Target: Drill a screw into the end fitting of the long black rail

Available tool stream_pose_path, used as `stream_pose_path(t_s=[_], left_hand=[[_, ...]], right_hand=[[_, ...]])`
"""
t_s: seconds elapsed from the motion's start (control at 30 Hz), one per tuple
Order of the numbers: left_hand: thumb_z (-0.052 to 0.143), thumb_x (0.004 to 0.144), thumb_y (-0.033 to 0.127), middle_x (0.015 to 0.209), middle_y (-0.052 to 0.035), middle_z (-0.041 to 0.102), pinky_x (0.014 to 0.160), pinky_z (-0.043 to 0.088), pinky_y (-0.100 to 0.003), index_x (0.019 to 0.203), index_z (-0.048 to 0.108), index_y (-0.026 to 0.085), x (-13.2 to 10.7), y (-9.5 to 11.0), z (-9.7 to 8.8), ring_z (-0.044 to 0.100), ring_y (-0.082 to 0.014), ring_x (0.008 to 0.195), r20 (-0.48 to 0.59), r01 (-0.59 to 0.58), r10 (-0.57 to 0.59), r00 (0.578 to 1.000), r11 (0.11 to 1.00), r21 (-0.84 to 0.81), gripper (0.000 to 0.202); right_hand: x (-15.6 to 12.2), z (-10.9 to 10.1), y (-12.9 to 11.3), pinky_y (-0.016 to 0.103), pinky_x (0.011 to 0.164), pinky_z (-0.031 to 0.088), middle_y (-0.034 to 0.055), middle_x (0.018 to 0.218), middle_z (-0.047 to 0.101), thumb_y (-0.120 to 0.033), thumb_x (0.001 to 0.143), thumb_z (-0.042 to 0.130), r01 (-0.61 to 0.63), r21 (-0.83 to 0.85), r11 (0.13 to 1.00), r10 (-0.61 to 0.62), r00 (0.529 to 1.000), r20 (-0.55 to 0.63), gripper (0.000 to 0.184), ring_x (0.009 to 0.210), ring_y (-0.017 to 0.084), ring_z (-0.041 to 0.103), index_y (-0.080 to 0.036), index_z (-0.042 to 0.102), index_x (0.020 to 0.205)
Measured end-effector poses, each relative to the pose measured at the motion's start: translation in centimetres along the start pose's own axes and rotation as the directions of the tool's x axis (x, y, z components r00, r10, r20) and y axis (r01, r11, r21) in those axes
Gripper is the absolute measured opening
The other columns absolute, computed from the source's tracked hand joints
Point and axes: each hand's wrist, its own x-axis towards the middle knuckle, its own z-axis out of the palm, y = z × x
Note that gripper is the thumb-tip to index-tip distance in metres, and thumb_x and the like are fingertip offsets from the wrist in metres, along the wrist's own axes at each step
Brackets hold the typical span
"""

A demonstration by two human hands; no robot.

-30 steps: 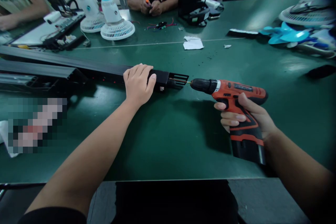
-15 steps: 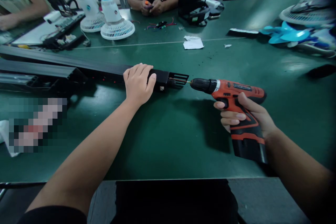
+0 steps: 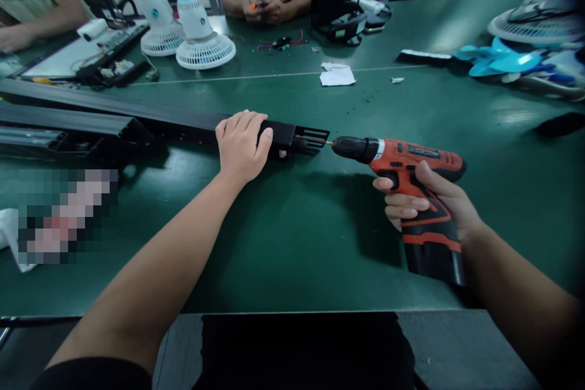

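Observation:
My left hand is wrapped over a long black rectangular tube near its right end, pressing it on the green table. A slotted black end piece sticks out of that end. My right hand grips the handle of an orange and black cordless drill, index finger at the trigger. The drill's chuck points left, and its thin brass-coloured bit reaches the slotted end piece. Whether the bit is seated in a screw is too small to tell.
More black profiles lie at the left, near a pixelated object. Across the green table stand two white fans; a person's hands work beyond them. White paper and blue fan blades lie further back.
My hands, the tube and the drill hold almost the same position. Across the table, the other person's hands have shifted slightly around a small orange item.

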Motion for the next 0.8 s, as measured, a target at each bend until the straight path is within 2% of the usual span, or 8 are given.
stream_pose_path(t_s=[0.1,0.27,0.43,0.8], left_hand=[[0.038,0.116,0.049,0.155,-0.0097,0.083,0.136,0.037,-0.060,0.143,0.079,0.030,-0.03,0.05,-0.01,0.064,-0.0396,0.160,-0.006,0.004,-0.004,1.000,1.000,-0.002,0.053],[0.037,0.117,0.047,0.154,-0.0081,0.082,0.137,0.037,-0.060,0.144,0.079,0.032,-0.05,-0.06,0.15,0.063,-0.0387,0.161,-0.012,0.001,-0.001,1.000,1.000,0.009,0.052],[0.038,0.116,0.046,0.154,-0.0096,0.083,0.136,0.037,-0.059,0.142,0.079,0.030,-0.07,0.07,0.18,0.064,-0.0402,0.159,-0.018,-0.002,0.002,1.000,1.000,0.004,0.051],[0.038,0.119,0.047,0.154,-0.0110,0.082,0.136,0.037,-0.058,0.144,0.078,0.029,-0.03,-0.30,0.38,0.064,-0.0402,0.160,-0.013,-0.013,0.013,1.000,0.999,0.029,0.051]], right_hand=[[-0.08,0.17,0.06,0.011,0.036,0.036,-0.0105,0.055,0.037,-0.057,0.074,0.042,0.007,0.008,1.000,-0.007,1.000,-0.010,0.036,0.042,-0.003,0.015,-0.023,0.049,0.084],[-0.18,0.38,0.10,0.010,0.036,0.036,-0.0106,0.053,0.038,-0.055,0.075,0.041,0.008,0.043,0.999,-0.007,1.000,-0.017,0.033,0.041,-0.003,0.017,-0.025,0.049,0.086],[-0.16,0.59,0.02,0.011,0.035,0.036,-0.0105,0.054,0.039,-0.055,0.077,0.039,-0.005,0.068,0.998,0.006,1.000,-0.021,0.033,0.041,-0.003,0.016,-0.025,0.049,0.086],[0.04,-0.41,0.10,0.012,0.038,0.037,-0.0112,0.050,0.035,-0.057,0.078,0.034,-0.017,0.076,0.997,0.015,1.000,0.026,0.038,0.041,-0.003,0.015,-0.024,0.049,0.088]])
